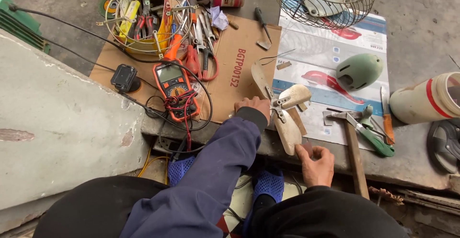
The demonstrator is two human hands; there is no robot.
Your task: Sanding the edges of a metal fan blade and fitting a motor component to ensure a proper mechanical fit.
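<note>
Beige plastic fan blade [282, 111], three-lobed, lying flat at the near edge of the concrete bench [421, 17], half on the brown cardboard sheet [237, 75] and half on the flattened printed carton [330, 51]. Left hand [252, 106] resting on the blade's hub side, knuckles up, blue sleeve right behind it; grip curled over the hub area, though can't tell exactly how tight. Right hand [315, 161] just below the lowest blade lobe, fingertips [301, 148] touching its tip, grip loosely curled, pinching nothing.

Orange multimeter [176, 90] just left of the left hand, red and black leads coiled on top of it. Behind that, wire fan guard [146, 15] used as a bin for pliers and other tools (pretty messy). More pliers and cutters [201, 51] spilled beside it, plus a screwdriver [262, 24] further back.

Green motor cover [359, 70] on the carton, well apart from the blade. Second wire guard [323, 0] at the top. Hammer [352, 142] and green-handled tool [376, 139] right of the blade. White plastic tub with red band [426, 99] at the far right.
</note>
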